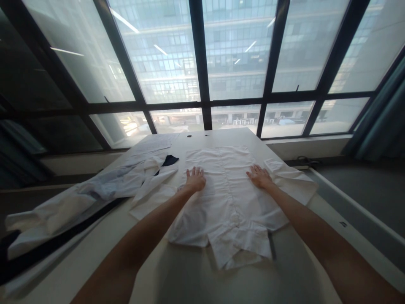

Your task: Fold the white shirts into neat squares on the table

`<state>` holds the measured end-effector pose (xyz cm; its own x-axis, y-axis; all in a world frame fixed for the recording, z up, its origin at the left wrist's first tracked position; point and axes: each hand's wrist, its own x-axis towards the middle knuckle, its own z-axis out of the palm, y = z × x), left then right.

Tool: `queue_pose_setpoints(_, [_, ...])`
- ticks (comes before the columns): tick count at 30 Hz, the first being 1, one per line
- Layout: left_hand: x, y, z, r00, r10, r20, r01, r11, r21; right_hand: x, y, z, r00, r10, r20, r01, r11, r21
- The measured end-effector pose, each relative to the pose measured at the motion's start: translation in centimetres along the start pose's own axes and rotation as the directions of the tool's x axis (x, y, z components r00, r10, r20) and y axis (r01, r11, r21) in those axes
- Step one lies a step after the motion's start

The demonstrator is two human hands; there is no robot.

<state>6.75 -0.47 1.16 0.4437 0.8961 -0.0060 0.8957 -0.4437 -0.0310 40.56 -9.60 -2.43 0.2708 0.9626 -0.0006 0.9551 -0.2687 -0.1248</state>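
- Resting the left hand (196,179) palm down on the white shirt (218,198), near one side edge, fingers slightly spread and gripping nothing that shows.
- Laying the right hand (259,176) palm down near the opposite edge, well apart from the left, fingers likewise loosely spread and pinching no visible cloth.
- Keeping the shirt straight ahead on the white table (234,137), pointing the collar (253,241) to the near side and the hem toward the window (237,63).
- Apparently having the spreading-out mostly done: running the button placket (226,181) fairly straight down the middle, facing up.
- Also having sleeves out at both sides, placing the left-side sleeve (153,194) beside other cloth and the right-side sleeve (294,181) over bare tabletop.
- Probably being partway through smoothing, judging by the flat palms; leaving shallow creases across the body.
- Leaving the collar rumpled, splaying both ends unevenly; likely needing some straightening.
- Showing no fold across the body yet.
- Leaving a pile of white cloth (95,190) heaped loosely on the left, edging it with a long dark strip (79,223); seeming unsorted, but looking too blurred for counting pieces.
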Motion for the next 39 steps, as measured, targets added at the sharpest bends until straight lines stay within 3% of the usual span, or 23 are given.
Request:
queue_pose_setpoints(6, [2.9,7.8,-0.1,0.985,0.153,-0.080,-0.161,0.981,-0.107,0.6,0.2,0.5,1.000,0.015,-0.004,-0.015,1.000,-0.002])
queue_pose_setpoints(10, [3.9,10.3,0.9,0.975,0.205,-0.088,-0.215,0.967,-0.136,0.8,0.3,0.6,1.000,0.025,0.003,-0.025,1.000,0.004])
queue_pose_setpoints(16, [4.1,10.1,2.3,0.966,0.239,-0.103,-0.251,0.960,-0.125,1.0,0.6,1.1,1.000,-0.002,-0.025,0.002,1.000,-0.003])
queue_pose_setpoints(27, [3.7,10.3,2.3,0.961,0.238,-0.137,-0.256,0.957,-0.135,0.6,0.1,-0.1,1.000,-0.013,0.025,0.014,0.999,-0.046])
queue_pose_setpoints(30, [3.7,10.3,2.5,0.959,0.240,-0.150,-0.260,0.956,-0.134,0.6,-2.5,-0.6,0.993,-0.072,-0.094,0.066,0.995,-0.069])
queue_pose_setpoints(32, [3.7,10.3,2.6,0.956,0.245,-0.164,-0.267,0.955,-0.130,0.9,-5.4,-0.5,0.972,-0.173,-0.158,0.171,0.985,-0.030])
queue_pose_setpoints(36, [3.7,10.0,2.5,0.947,0.291,-0.138,-0.307,0.945,-0.115,2.4,-10.5,0.4,0.909,-0.400,-0.120,0.415,0.895,0.163])
queue_pose_setpoints(39, [3.8,9.9,2.5,0.944,0.307,-0.122,-0.321,0.940,-0.114,3.5,-11.4,1.0,0.879,-0.466,-0.095,0.475,0.850,0.226])
